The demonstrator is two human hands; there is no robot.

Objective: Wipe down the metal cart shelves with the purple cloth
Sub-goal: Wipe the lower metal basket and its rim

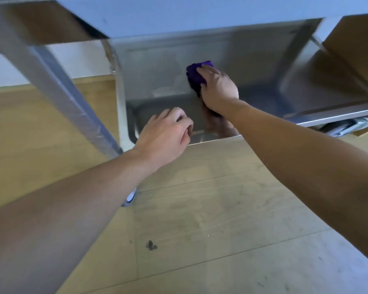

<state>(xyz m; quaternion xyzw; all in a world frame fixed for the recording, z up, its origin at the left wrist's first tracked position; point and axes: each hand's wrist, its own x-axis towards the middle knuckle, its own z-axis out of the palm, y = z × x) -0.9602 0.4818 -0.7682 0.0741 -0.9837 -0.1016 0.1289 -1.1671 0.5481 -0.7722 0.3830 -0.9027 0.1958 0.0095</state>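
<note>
R hand (218,88) lies over the purple cloth (197,75), fingers fairly flat, pressing it onto the lower shelf (263,81) of the steel cart, roughly mid-shelf, toward the far wall of the tray. The cloth is bunched, not spread. L hand (166,132) sits at the near-left corner of the same shelf with fingers curled by the near rim. It looks like a brace, but can't tell if it really grips the rim, since the contact is hidden. The upper shelf (179,13) hangs close overhead.

Risks, as I judge them:
- The cart is on casters (338,128), so a hard push w/ the cloth could roll it on the wood floor (200,209) if the L hand isn't truly holding.
- The wadded cloth covers little area, so corners and the tray's raised edges prob. get missed or streaked.
- There's little clearance, so knuckles or forearm may knock the upper shelf on a long stroke.
- The near rim is thin sheet metal and could nick the L fingers.

Brands/writing: none legible on the cart, cloth or floor.
</note>
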